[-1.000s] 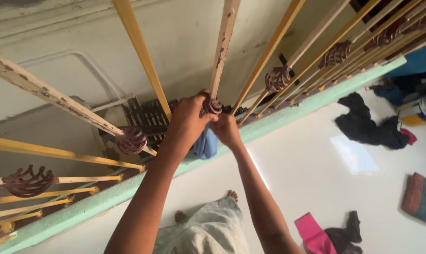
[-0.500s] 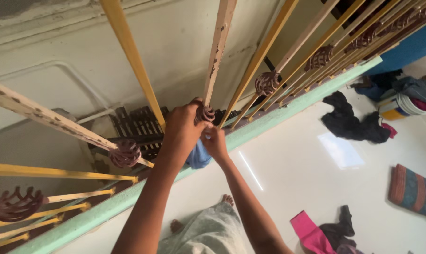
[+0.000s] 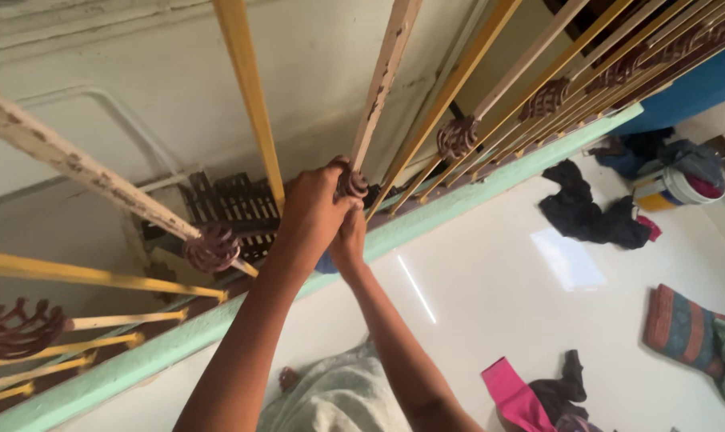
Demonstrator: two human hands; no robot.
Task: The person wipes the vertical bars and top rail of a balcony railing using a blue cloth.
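I look down along a railing of cream and yellow bars with brown twisted cage ornaments. My left hand [image 3: 314,210] grips the brown ornament [image 3: 353,184] on the cream bar [image 3: 382,80] in the middle. My right hand [image 3: 348,240] is just below it, pressed against the left hand, closed on a blue cloth [image 3: 326,262] of which only a small bit shows beneath the hands. A yellow bar [image 3: 250,88] runs just left of the hands.
A green ledge [image 3: 490,172] runs under the railing beside a glossy white floor. A black garment [image 3: 586,212], a bucket [image 3: 682,186], a striped mat [image 3: 686,328] and pink and dark clothes [image 3: 530,396] lie on it. My light skirt and foot show below.
My right hand has moved up closer under the left hand, and the blue cloth is now mostly hidden. The view shifted slightly.
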